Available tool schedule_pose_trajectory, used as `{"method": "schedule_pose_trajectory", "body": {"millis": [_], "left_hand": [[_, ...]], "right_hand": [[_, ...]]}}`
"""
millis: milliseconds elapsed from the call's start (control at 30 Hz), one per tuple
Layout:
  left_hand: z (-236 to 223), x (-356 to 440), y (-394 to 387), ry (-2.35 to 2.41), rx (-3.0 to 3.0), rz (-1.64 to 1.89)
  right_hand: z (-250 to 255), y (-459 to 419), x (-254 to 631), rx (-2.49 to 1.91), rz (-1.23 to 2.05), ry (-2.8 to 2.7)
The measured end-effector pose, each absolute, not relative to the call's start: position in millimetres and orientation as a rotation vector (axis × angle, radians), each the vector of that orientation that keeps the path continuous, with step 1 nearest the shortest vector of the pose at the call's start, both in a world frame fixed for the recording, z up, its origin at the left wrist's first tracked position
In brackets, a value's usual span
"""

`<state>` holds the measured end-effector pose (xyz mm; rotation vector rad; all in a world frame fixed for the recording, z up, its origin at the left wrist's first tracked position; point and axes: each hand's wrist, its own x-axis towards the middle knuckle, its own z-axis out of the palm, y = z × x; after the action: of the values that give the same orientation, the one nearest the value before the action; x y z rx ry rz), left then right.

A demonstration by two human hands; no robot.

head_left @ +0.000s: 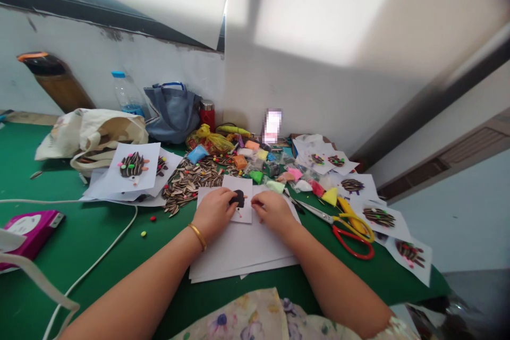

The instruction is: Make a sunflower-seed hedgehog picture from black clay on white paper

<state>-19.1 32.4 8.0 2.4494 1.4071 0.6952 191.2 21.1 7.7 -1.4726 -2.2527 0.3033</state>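
Observation:
My left hand (214, 213) pinches a dark clay lump (238, 198) against a small white paper card (242, 215). My right hand (273, 211) sits just right of the lump, its fingers bunched and their tips near the card. Under both hands lies a stack of white paper (239, 252). Beyond the card spreads a heap of striped sunflower seeds (191, 183). Small bags of coloured clay (258, 167) crowd the area behind it. Paper hedgehog pictures (133, 167) made with seeds lie to the left and right.
Red-and-yellow-handled scissors (350, 234) lie right of my right hand on the green table (79, 234). A white cable (99, 260) runs along the left, near a magenta pouch (32, 236). A canvas bag (91, 135), a blue bag (173, 114) and a water bottle (127, 93) stand at the back.

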Motion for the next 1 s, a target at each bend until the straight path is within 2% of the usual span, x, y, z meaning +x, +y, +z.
{"method": "schedule_pose_trajectory", "body": {"millis": [667,1000], "left_hand": [[9.8,-19.0,32.9,1.415,2.449,0.657],[10.1,-18.4,32.3,1.422,2.406,0.684]], "right_hand": [[0.7,26.9,166.0,-1.590,-0.045,-2.400],[-6.4,18.7,178.5,-1.517,0.146,-2.309]]}}
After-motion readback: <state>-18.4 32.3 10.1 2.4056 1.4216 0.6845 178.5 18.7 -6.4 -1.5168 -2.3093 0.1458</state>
